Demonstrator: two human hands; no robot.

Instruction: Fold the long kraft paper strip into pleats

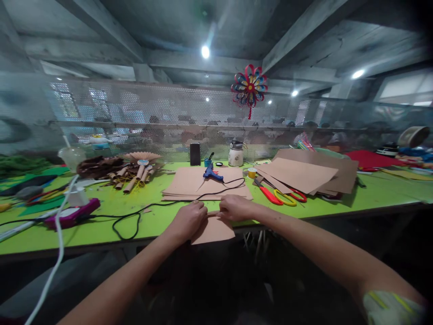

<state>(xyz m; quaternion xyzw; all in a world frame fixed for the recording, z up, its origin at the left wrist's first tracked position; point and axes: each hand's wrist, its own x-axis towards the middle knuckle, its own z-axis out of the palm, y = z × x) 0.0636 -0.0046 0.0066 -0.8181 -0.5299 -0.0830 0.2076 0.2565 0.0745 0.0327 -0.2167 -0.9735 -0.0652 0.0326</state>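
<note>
Between my hands is a sheet of brown kraft paper (214,231), its far edge folded or rolled over and its near part hanging past the table's front edge. My left hand (191,219) pinches the left end of that folded edge. At the right end, my right hand (237,208) grips the same edge with curled fingers. Just beyond them lies a stack of brown paper (182,183), with a blue glue gun (212,173) resting on it. The glue gun's black cord (162,204) runs leftward across the green table (104,230).
Right of the stack are a red-handled cutter (270,195), scissors with yellow and red handles (286,197) and large loose paper sheets (304,171). Paper rolls and a folded fan (142,160) sit left. A purple power strip (72,214) and white cable (58,243) lie further left.
</note>
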